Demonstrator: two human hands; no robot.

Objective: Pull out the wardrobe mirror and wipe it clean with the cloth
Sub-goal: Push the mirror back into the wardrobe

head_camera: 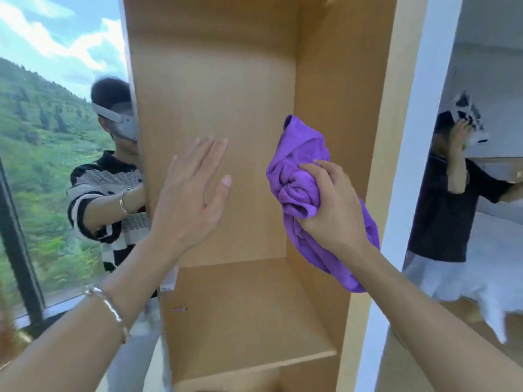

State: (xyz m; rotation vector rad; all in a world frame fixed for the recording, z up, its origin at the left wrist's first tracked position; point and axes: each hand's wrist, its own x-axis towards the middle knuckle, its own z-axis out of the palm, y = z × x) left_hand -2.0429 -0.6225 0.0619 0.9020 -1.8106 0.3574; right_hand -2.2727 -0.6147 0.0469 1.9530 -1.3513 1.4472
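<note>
Head view: mirror [56,165] stands out left of the wardrobe [226,94]. Its glass is judged rigid, fragile and slick-faced, and is best taken by its edge. Left hand [192,193] is held open, fingers straight, before the wardrobe's pale wood-grain panel; contact cannot be told. Purple cloth [300,179], soft, light and bunched, is gripped by right hand [336,207] near the wardrobe's right wall

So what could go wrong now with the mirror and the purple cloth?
The open left hand is right by the mirror, so bare fingers might leave smudges. The bracelet on that wrist might scratch the glass. The purple cloth is bunched in the right hand with an end dangling, so it may wipe poorly or snag on the wardrobe.
</note>
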